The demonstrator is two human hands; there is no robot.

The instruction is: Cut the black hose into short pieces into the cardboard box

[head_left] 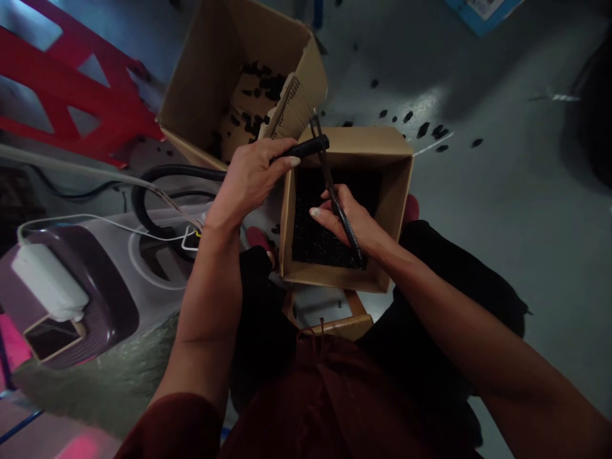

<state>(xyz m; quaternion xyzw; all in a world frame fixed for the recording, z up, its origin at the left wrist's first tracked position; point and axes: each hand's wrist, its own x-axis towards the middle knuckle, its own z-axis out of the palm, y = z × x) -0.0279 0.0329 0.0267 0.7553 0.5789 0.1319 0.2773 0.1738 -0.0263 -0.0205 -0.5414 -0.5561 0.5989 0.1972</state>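
My left hand is closed around a black corrugated hose, whose end points right above the near cardboard box. The hose appears to continue behind my wrist to a looping black length at the left. In my right hand lies a long, thin, dark bar-like tool with a narrow forked tip; its exact kind I cannot make out. The tool crosses the hose near the hose's end; whether they touch is unclear. Under my right hand, the near box holds many small black pieces.
A larger cardboard box with scattered black pieces stands behind at left. More pieces lie on the floor. Red slotted frame stands far left. A purple-grey container carries a white device with a cable.
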